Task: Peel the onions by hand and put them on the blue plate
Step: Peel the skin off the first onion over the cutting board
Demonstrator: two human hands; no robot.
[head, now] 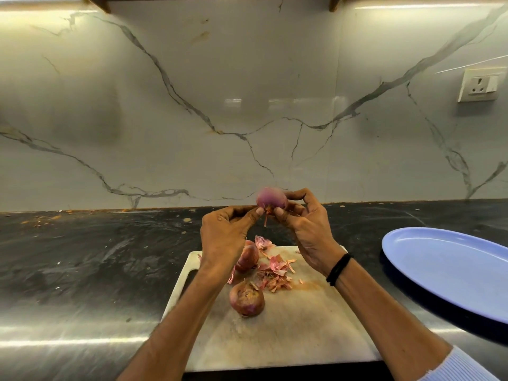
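**Both hands on one onion, raised above the board**

Behind everything stands the veined marble wall (165, 105), meeting the dark worktop (82, 270) along a straight back edge. To your left the worktop runs open and bare but for crumbs near the wall – plenty of room there.

The pale cutting board (302, 334) lies in front of you, its near edge close to the worktop's front and its handle slot at the far left corner. Well to the right, apart from the board, sits the blue plate (453, 270); its right side runs out of the picture, and nothing lies on the part you can see.

Your left hand (224, 237) and right hand (308, 229) are lifted over the board's far edge. Both grip the raised onion (270, 198) – the right curls fingers round its side and the left pinches at its base, where a thin strip of skin hangs down.

Two onions remain on the board: the near onion (246, 298) stands free in the middle, and the far onion (248, 257) is partly hidden behind your left wrist. Loose peels (275, 273) lie just right of them.
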